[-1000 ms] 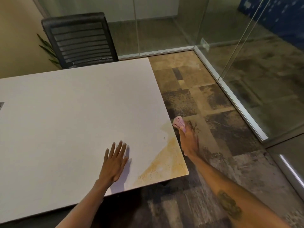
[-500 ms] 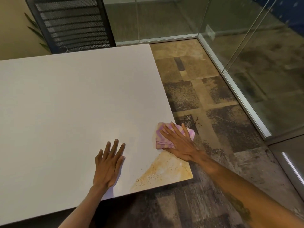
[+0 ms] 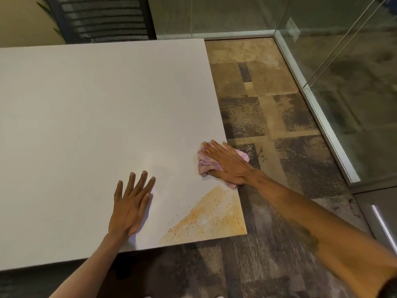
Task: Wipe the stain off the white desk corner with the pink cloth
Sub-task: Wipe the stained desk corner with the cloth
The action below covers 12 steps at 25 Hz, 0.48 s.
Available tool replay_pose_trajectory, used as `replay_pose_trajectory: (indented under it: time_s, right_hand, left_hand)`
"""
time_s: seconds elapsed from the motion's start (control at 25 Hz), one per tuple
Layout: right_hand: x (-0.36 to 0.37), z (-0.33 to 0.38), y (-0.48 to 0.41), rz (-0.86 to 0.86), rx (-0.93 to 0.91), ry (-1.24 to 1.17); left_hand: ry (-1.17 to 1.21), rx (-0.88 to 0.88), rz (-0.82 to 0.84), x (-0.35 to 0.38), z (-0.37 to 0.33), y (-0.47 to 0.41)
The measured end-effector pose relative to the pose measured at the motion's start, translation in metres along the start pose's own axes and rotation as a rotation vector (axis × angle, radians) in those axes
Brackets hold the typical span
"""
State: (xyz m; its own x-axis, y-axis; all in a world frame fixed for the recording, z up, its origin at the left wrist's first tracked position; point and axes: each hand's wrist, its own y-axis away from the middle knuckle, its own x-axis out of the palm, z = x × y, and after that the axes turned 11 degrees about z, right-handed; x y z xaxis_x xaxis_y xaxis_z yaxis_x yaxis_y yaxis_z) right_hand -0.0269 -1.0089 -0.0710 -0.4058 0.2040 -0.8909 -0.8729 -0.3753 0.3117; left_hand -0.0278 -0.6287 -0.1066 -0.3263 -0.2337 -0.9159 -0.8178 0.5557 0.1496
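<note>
The white desk [image 3: 90, 117] fills the left of the view. An orange-yellow speckled stain [image 3: 211, 216] covers its near right corner in a triangle. My right hand [image 3: 227, 166] lies flat with fingers spread on the crumpled pink cloth [image 3: 207, 165], pressing it to the desk at the right edge, just beyond the stain. Part of the cloth overhangs the edge. My left hand [image 3: 131, 205] rests palm down on the desk, fingers apart, left of the stain and holding nothing.
A black mesh office chair [image 3: 103, 18] stands behind the desk's far edge, with plant leaves beside it. Patchy brown and grey carpet [image 3: 268, 117] lies to the right. Glass partition walls with a metal floor rail [image 3: 318, 117] run along the right.
My right hand came from off the desk's edge onto the desk and flattened the cloth there. The stain's upper part, where the cloth now lies, looks clean. The left hand stayed in place.
</note>
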Motion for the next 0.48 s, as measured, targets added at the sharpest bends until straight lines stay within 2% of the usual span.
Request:
replay_pose_trajectory:
  time_s: [0.16, 0.28, 0.48]
  right_hand:
    - [0.021, 0.012, 0.019, -0.06, 0.032, -0.081]
    - [0.037, 0.031, 0.042, -0.151, 0.066, -0.138]
    - [0.063, 0.072, 0.083, -0.201, 0.178, -0.227]
  left_hand:
    - [-0.027, -0.037, 0.093, -0.004, 0.005, 0.0]
    - [-0.131, -0.073, 0.094, -0.01, 0.01, 0.0]
    - [-0.11, -0.02, 0.08, -0.002, 0.013, 0.005]
